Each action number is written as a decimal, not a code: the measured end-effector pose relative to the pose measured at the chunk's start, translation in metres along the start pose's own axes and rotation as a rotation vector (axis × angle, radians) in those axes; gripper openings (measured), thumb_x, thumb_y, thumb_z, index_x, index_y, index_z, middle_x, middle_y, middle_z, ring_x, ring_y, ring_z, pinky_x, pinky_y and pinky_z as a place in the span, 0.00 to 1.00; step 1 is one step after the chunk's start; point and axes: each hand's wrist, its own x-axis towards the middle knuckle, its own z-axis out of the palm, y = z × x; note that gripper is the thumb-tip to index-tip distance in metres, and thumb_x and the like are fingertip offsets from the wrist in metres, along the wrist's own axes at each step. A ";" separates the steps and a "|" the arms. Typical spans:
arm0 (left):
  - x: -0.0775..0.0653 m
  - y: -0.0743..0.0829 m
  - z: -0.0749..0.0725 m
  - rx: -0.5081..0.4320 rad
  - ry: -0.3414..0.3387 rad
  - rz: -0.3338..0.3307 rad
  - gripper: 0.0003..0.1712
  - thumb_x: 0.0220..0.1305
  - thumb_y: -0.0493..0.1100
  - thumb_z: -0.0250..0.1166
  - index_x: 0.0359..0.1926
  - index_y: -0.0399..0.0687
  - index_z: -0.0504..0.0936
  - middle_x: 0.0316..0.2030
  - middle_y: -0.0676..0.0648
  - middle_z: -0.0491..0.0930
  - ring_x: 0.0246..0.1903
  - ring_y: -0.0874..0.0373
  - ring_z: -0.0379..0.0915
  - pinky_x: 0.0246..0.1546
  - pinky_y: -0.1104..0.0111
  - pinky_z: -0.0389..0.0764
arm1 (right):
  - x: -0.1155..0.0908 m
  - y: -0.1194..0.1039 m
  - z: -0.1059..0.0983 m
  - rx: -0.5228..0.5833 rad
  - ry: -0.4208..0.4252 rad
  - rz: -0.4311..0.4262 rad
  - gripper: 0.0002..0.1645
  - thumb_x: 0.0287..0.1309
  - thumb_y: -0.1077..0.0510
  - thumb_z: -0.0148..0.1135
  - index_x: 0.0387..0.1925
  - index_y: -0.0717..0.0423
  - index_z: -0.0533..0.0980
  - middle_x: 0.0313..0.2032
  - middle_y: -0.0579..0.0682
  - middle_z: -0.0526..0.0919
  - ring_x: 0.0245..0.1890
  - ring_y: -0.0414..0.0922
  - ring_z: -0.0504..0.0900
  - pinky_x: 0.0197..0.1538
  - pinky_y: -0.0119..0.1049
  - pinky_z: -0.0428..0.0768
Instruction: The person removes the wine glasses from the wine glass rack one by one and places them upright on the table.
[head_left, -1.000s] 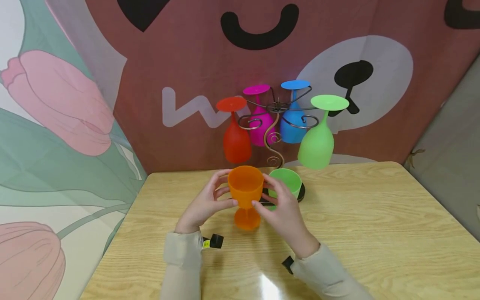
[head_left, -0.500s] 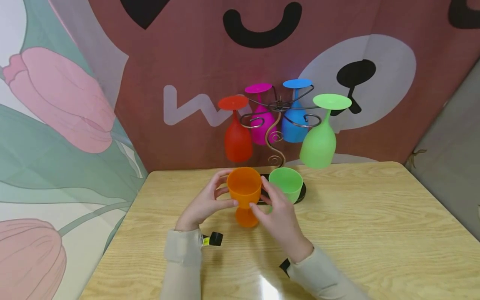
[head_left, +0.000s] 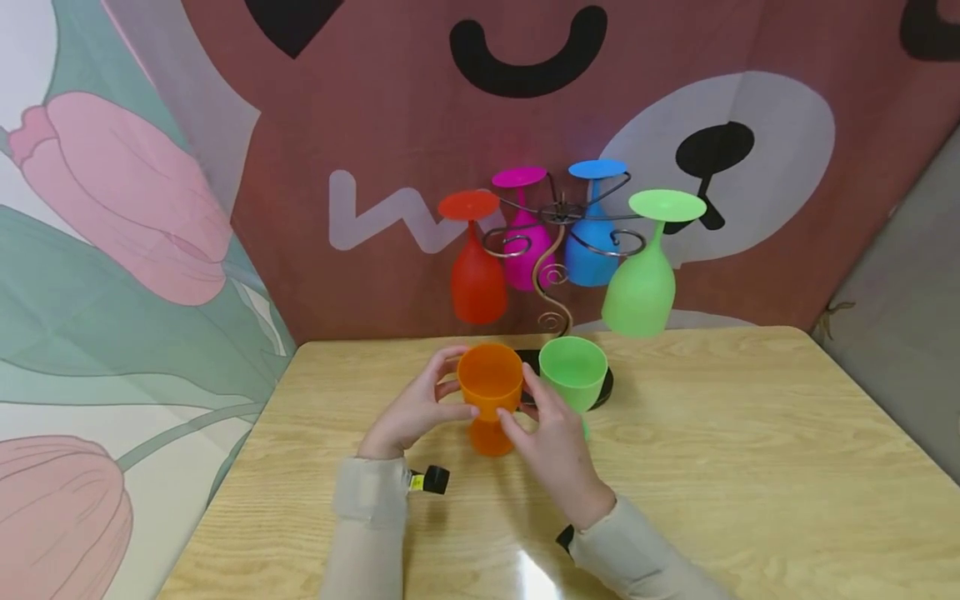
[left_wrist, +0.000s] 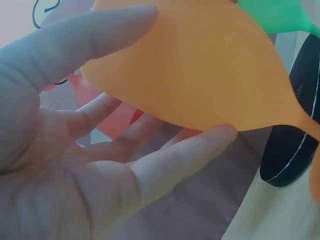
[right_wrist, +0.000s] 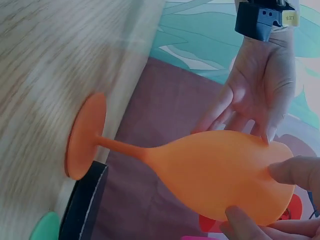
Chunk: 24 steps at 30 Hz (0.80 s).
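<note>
Holding orange goblet (head_left: pixel 490 393) upright, two-handed, centre of head view.
Left grip (head_left: pixel 414 412) and right grip (head_left: pixel 553 442) are closed on it from opposite sides; contact with tabletop (head_left: pixel 712 450) cannot be determined. Green goblet (head_left: pixel 576 390) stands adjacent, right of it; four inverted goblets (head_left: pixel 480 292) hang from wire rack (head_left: pixel 561 213), upper centre.

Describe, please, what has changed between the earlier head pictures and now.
The orange goblet has moved slightly left relative to the rack, its rim a little lower, and the right hand has gone left with it, uncovering more of the standing green goblet. Nothing was newly grasped or released: the left hand keeps its grip too. The rack and hanging goblets stayed put.
</note>
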 end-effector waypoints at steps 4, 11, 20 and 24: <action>0.002 -0.004 0.001 -0.019 0.005 0.010 0.46 0.60 0.33 0.72 0.74 0.59 0.60 0.70 0.43 0.61 0.68 0.39 0.63 0.62 0.49 0.75 | -0.002 0.005 0.004 -0.003 0.003 -0.007 0.42 0.53 0.68 0.75 0.67 0.73 0.67 0.59 0.66 0.79 0.52 0.57 0.84 0.47 0.42 0.85; 0.008 -0.006 0.004 -0.015 0.018 0.017 0.46 0.61 0.34 0.72 0.74 0.62 0.61 0.70 0.46 0.62 0.67 0.40 0.63 0.64 0.46 0.72 | -0.003 0.010 0.007 0.000 0.011 -0.027 0.44 0.55 0.69 0.74 0.70 0.74 0.63 0.64 0.67 0.73 0.57 0.58 0.81 0.51 0.40 0.83; 0.011 -0.011 0.005 -0.018 0.075 0.020 0.46 0.60 0.33 0.72 0.75 0.59 0.61 0.70 0.43 0.63 0.66 0.39 0.64 0.66 0.46 0.69 | -0.003 0.011 0.012 -0.047 0.001 -0.036 0.42 0.57 0.70 0.71 0.71 0.73 0.63 0.66 0.67 0.71 0.58 0.58 0.80 0.50 0.41 0.84; 0.013 -0.011 0.007 -0.025 0.077 0.006 0.47 0.60 0.34 0.73 0.75 0.60 0.60 0.71 0.43 0.61 0.67 0.37 0.63 0.66 0.45 0.69 | -0.004 0.012 0.011 -0.059 0.004 -0.028 0.43 0.58 0.70 0.70 0.72 0.71 0.62 0.68 0.67 0.69 0.62 0.58 0.77 0.51 0.39 0.84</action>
